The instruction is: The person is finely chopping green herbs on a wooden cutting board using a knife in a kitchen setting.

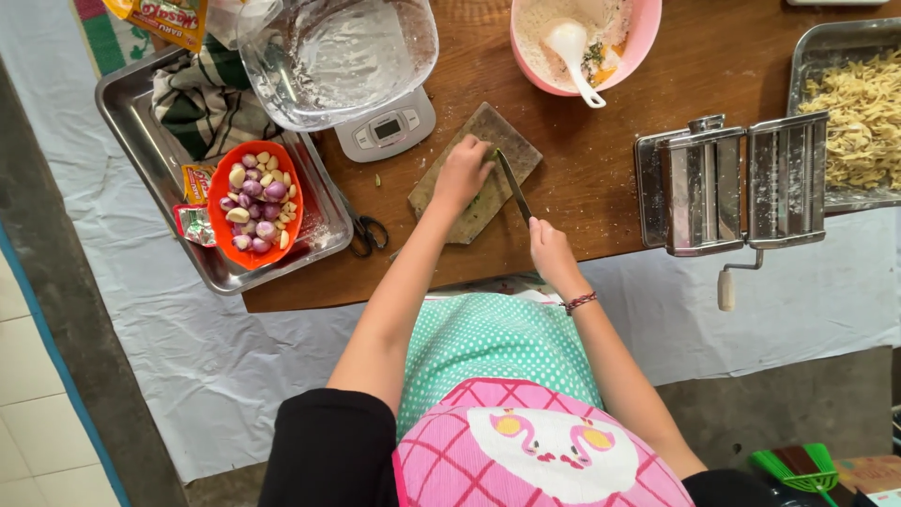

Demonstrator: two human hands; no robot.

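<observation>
Across the top half of the view runs a brown wooden table (601, 202), its near edge draped with a pale cloth (169, 310). At nine o'clock from the middle, a large metal tray (136, 141) carries a striped towel (202, 99) and an orange bowl (255, 205) of peeled shallots and garlic cloves. At eleven o'clock a clear mixing bowl (338, 56), dusted white inside, sits on a small grey kitchen scale (387, 127). At three o'clock stands a steel pasta machine (732, 183) with a crank handle hanging off its near side, and behind it, at two o'clock, a second metal tray (826, 56) holds a heap of cut noodles (859, 117). At twelve o'clock is a pink bowl (587, 42) with flour and a white spoon (574, 52) in it.

Near the centre lies a small wooden cutting board (469, 188), turned at an angle. The left hand (465, 174) rests on it with fingers curled down, pressing on a bit of green herb that is mostly hidden beneath them. The right hand (549, 252), at five o'clock from the board, is closed around the handle of a knife (513, 185), whose blade slants up toward the left fingertips. Black-handled scissors (366, 230) lie just beside the big tray, at eight o'clock from the board.
</observation>
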